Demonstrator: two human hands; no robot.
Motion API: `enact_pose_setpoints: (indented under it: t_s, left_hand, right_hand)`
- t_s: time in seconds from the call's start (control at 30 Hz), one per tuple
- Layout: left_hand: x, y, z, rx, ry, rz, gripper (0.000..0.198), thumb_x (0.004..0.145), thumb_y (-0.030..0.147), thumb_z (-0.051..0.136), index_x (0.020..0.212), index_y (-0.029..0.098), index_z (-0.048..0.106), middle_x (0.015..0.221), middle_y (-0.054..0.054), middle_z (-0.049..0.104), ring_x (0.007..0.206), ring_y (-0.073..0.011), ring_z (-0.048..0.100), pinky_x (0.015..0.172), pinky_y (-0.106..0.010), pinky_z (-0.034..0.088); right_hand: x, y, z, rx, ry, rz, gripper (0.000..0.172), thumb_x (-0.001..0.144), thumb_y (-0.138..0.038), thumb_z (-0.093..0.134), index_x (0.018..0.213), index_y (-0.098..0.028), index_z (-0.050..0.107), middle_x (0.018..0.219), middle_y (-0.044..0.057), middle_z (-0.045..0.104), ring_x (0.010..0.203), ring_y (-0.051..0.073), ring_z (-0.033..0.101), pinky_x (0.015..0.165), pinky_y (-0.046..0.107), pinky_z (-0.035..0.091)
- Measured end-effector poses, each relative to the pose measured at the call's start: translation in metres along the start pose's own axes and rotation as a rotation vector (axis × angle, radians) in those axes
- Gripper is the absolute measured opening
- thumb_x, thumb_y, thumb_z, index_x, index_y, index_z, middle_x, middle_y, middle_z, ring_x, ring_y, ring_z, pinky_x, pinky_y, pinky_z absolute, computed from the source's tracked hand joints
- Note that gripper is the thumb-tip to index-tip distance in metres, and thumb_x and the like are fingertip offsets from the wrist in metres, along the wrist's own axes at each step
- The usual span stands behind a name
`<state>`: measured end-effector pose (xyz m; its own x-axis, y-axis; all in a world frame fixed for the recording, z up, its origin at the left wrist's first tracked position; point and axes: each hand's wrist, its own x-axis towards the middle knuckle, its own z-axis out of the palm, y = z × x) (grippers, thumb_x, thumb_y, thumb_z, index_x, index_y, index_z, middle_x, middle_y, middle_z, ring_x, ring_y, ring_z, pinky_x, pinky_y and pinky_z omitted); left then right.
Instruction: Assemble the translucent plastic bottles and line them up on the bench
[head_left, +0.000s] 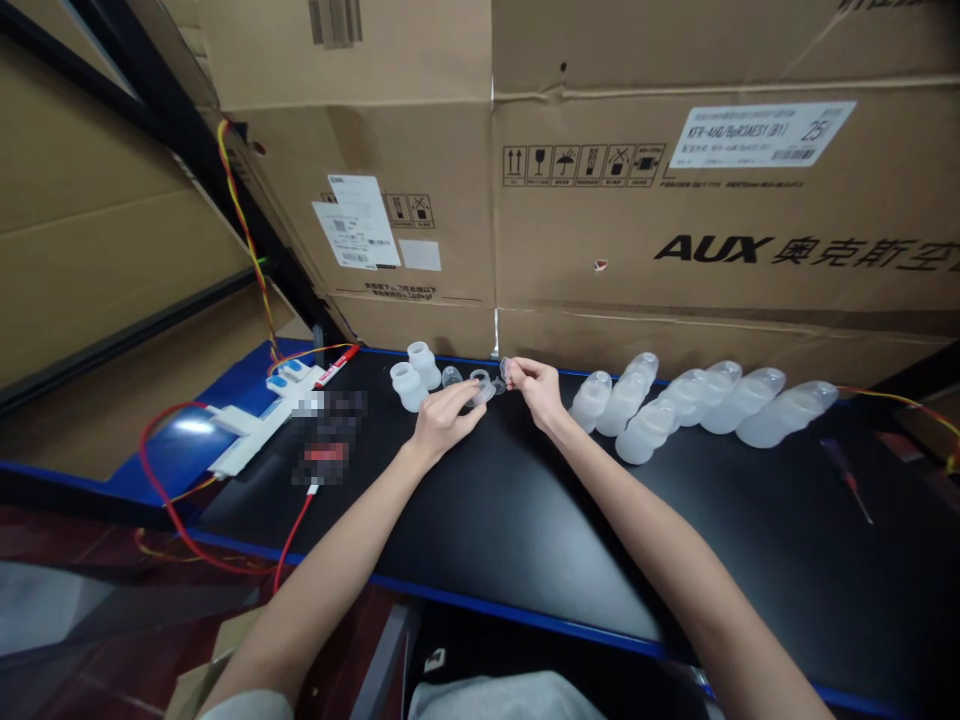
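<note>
Nearest is the blue front edge (525,614) of a black counter (510,520), with both forearms reaching across it. Farther in, at right, lies a slim screwdriver (847,478).

Beyond the bare stretch, the left hand (444,417) holds a round, translucent ring-like plastic piece (482,389) between fingers and thumb. Just beside it, the right hand (540,388) pinches a small clear plastic piece (505,369); at this size I can't make out whether the two pieces touch.

To the right stands a group of frosted white plastic bottles (636,440) with clear domed tops, which look finished. Left of the hands, two open-mouthed milky white bottles (409,388) have no tops, so these seem left to do; a small clear domed cap (451,377) sits between them and the left hand.

Behind everything rises a wall of brown printed cardboard (600,60).
</note>
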<state>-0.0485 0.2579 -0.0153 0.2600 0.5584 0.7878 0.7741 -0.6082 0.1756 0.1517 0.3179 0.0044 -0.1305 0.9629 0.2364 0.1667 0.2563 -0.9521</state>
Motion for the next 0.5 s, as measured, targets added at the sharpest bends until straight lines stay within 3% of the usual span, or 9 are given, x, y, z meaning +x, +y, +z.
enact_pose_setpoints:
  t_s: [0.07, 0.2, 0.33, 0.5]
  left_hand:
    - [0.001, 0.002, 0.0, 0.046, -0.028, 0.003, 0.016, 0.102, 0.025, 0.065, 0.108, 0.022, 0.079, 0.119, -0.009, 0.082, 0.115, -0.0269, 0.078, 0.104, -0.046, 0.065]
    - [0.006, 0.005, 0.001, 0.194, -0.148, 0.006, 0.013, 0.099, 0.023, 0.066, 0.095, 0.023, 0.078, 0.124, -0.01, 0.079, 0.122, -0.0325, 0.07, 0.115, -0.057, 0.052]
    - [0.011, 0.006, 0.0, 0.199, -0.287, 0.039, 0.015, 0.091, 0.023, 0.07, 0.103, 0.022, 0.079, 0.13, -0.014, 0.073, 0.124, -0.0343, 0.065, 0.117, -0.059, 0.047]
    - [0.011, 0.006, -0.011, 0.112, -0.422, 0.061, 0.03, 0.088, 0.041, 0.077, 0.114, 0.027, 0.08, 0.144, -0.013, 0.066, 0.139, -0.0368, 0.057, 0.127, -0.063, 0.035]
  right_hand:
    - [0.002, -0.001, -0.011, -0.18, 0.003, -0.022, 0.03, 0.099, -0.035, 0.06, 0.11, -0.014, 0.079, 0.102, 0.012, 0.079, 0.09, 0.024, 0.074, 0.089, 0.035, 0.058]
    - [0.002, -0.007, -0.028, -0.776, -0.171, -0.073, 0.024, 0.098, -0.02, 0.065, 0.116, -0.018, 0.08, 0.118, 0.013, 0.079, 0.106, 0.024, 0.074, 0.096, 0.03, 0.053]
    - [-0.002, -0.015, -0.032, -0.879, -0.262, -0.046, 0.019, 0.097, -0.021, 0.069, 0.112, -0.018, 0.081, 0.114, 0.013, 0.08, 0.108, 0.026, 0.075, 0.09, 0.029, 0.052]
    - [-0.006, -0.018, -0.027, -0.944, -0.349, -0.044, 0.018, 0.098, -0.026, 0.07, 0.112, -0.023, 0.081, 0.108, 0.01, 0.082, 0.106, 0.028, 0.076, 0.087, 0.031, 0.052]
